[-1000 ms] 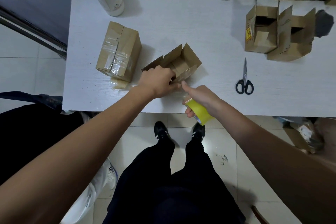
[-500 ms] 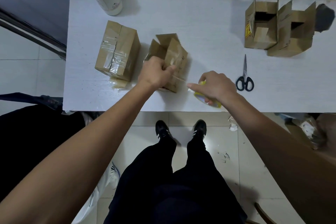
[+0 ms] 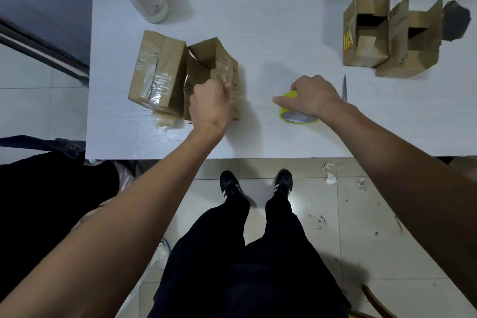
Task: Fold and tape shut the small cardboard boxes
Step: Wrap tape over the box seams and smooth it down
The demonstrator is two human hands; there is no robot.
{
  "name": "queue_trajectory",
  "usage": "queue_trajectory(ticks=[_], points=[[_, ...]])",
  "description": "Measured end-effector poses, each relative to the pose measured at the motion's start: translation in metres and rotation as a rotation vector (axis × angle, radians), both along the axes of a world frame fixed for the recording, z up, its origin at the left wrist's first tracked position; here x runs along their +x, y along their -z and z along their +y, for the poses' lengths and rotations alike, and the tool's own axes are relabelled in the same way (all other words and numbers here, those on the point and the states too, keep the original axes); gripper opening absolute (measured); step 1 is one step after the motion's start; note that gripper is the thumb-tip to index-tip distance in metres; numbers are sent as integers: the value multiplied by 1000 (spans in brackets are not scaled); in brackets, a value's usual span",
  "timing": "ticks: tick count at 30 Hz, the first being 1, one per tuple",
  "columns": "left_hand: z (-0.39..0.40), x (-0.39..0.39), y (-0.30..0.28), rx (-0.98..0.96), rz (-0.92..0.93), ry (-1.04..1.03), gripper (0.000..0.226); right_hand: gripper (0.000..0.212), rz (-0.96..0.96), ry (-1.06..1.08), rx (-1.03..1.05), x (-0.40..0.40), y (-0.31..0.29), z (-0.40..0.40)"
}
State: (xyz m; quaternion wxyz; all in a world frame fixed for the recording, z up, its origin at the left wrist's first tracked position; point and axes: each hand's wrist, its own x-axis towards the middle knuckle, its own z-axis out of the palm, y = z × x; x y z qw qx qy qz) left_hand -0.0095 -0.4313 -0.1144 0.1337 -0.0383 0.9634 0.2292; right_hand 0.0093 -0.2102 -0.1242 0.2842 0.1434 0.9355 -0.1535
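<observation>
Left grip (image 3: 210, 106) curls on the half-taped box (image 3: 216, 72), now shoved against the sealed box (image 3: 157, 72) mid-left. Right grip (image 3: 311, 97) wraps the tape roll (image 3: 296, 116), now resting on the tabletop (image 3: 271, 39); strip apparently done, far flaps remain.

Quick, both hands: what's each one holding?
Left hand: grips the half-taped box.
Right hand: holds the tape roll on the table.
</observation>
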Motion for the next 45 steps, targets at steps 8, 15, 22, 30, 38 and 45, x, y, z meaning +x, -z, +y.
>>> queue_trajectory(ticks=[8,15,22,30,38,45], points=[[-12,-1,13,-164,30,18,29,48,-111,80,-353,10,1,13],[-2,5,17,-133,43,15,36,53,46,-201,117,0,7,-7],[-20,-3,20,150,-85,28,41,53,368,71,186,22,10,-4],[-12,-2,18,112,-48,-43,31,40,319,431,158,101,66,51],[-12,-4,24,89,-45,-29,23,33,368,515,78,108,64,65],[-14,-3,22,97,-25,-15,22,54,105,552,8,87,56,88]])
